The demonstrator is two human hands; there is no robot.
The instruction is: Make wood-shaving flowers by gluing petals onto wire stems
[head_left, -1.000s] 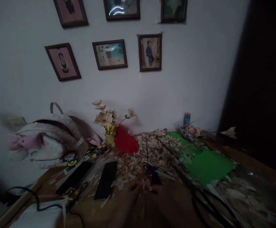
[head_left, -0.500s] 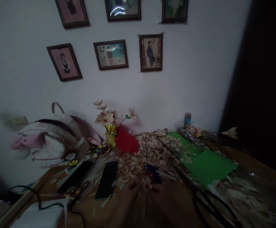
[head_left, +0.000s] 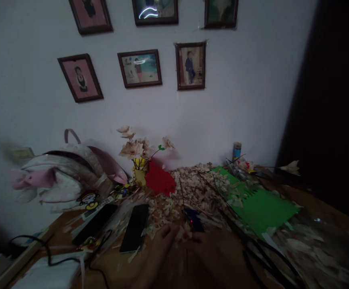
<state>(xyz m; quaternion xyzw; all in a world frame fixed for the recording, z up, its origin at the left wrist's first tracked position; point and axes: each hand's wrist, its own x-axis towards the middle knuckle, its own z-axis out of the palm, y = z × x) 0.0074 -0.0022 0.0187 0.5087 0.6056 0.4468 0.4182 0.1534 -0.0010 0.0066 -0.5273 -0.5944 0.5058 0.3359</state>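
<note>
Low in the middle of the head view, my left hand [head_left: 165, 241] and my right hand [head_left: 203, 245] face each other with bent fingers. Between them is a small pale artificial flower [head_left: 185, 234] with a reddish centre, pinched from both sides. A thin dark stem [head_left: 183, 196] runs up past the flower, and a thin line also shows below it. Just beyond my fingers lies a dark blue object [head_left: 196, 223] with a small red light; its kind is unclear. The dim light hides the exact fingertip contacts.
Loose pale petals [head_left: 192, 186] heap across the table. Large black-handled scissors [head_left: 258, 253] and green sheets [head_left: 264, 210] lie right. Two phones, one a black phone [head_left: 134, 228], lie left, near a backpack [head_left: 72, 172] and cables. A yellow vase [head_left: 140, 176] of flowers stands behind.
The flower has turned slightly between my fingers, and the stem's upper end has tilted a little to the left. Both hands stay in nearly the same place.
</note>
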